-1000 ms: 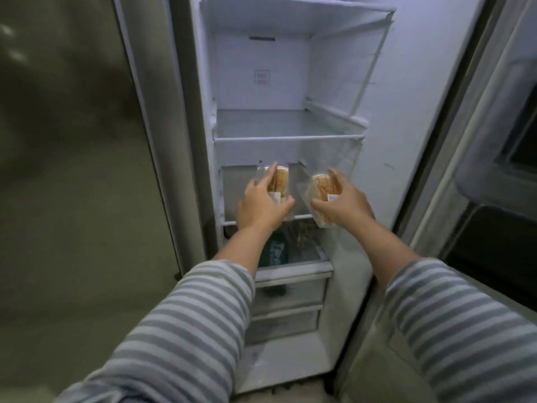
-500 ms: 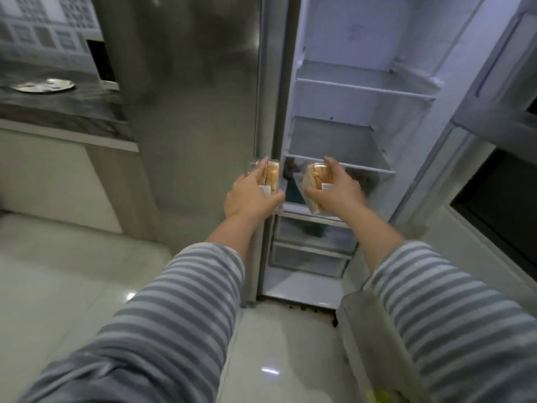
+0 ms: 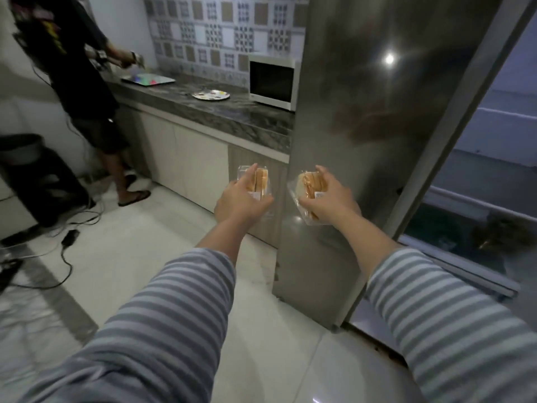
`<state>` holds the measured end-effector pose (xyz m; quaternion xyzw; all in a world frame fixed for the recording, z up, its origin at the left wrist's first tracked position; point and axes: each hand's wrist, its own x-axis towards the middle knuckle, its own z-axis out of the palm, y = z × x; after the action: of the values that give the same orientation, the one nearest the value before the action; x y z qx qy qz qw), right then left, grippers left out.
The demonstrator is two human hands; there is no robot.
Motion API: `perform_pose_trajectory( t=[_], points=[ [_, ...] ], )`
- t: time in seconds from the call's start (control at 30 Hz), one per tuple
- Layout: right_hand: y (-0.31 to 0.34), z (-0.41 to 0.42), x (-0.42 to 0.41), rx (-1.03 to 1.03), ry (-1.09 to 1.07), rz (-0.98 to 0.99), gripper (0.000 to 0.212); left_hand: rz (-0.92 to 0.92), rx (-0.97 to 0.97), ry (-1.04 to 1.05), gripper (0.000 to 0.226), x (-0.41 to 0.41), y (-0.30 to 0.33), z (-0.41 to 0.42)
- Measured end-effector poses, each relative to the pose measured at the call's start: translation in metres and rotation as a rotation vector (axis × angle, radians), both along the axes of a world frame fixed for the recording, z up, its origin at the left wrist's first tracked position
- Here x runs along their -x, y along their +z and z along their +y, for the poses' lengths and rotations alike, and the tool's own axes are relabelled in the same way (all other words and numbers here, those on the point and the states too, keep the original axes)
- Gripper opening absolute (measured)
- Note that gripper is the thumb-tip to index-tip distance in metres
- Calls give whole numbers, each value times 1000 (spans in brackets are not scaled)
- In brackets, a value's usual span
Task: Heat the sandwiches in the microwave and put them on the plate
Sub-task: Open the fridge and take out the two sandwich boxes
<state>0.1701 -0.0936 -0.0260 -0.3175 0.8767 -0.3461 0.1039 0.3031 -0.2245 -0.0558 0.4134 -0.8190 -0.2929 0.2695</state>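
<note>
My left hand (image 3: 238, 203) grips a sandwich in a clear plastic pack (image 3: 260, 181), held upright in front of me. My right hand (image 3: 331, 200) grips a second packed sandwich (image 3: 308, 187), tilted to the left. Both are held out at chest height, apart from each other, in front of the steel fridge side (image 3: 363, 141). A white microwave (image 3: 273, 81) with its door shut stands on the dark stone counter (image 3: 232, 112) beside the fridge. A patterned plate (image 3: 211, 95) lies on the counter left of the microwave.
Another person (image 3: 72, 68) in dark clothes stands at the counter's far left end, by a flat tray (image 3: 148, 80). Cables (image 3: 66, 242) lie on the white floor at left near a dark bin (image 3: 37, 181). The open fridge compartment (image 3: 479, 199) is at right.
My view has swung left, away from the open fridge toward the counter. Both hands still hold the sandwiches, carried out of the fridge. The microwave, the plate and the other person have come into view.
</note>
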Motion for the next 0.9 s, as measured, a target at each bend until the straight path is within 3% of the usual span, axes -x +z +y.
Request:
perform_pose_trajectory(
  t=[0.23,0.47,0.9],
  points=[
    [2,-170,-52,134,73,-51,83,-39,57,59,77,-64,14,-153],
    [5,-292,-67,131,101,-3,85,-25,72,121,77,-81,28,-265],
    [9,-464,69,132,52,75,81,38,64,6,77,53,25,-446]
  ],
)
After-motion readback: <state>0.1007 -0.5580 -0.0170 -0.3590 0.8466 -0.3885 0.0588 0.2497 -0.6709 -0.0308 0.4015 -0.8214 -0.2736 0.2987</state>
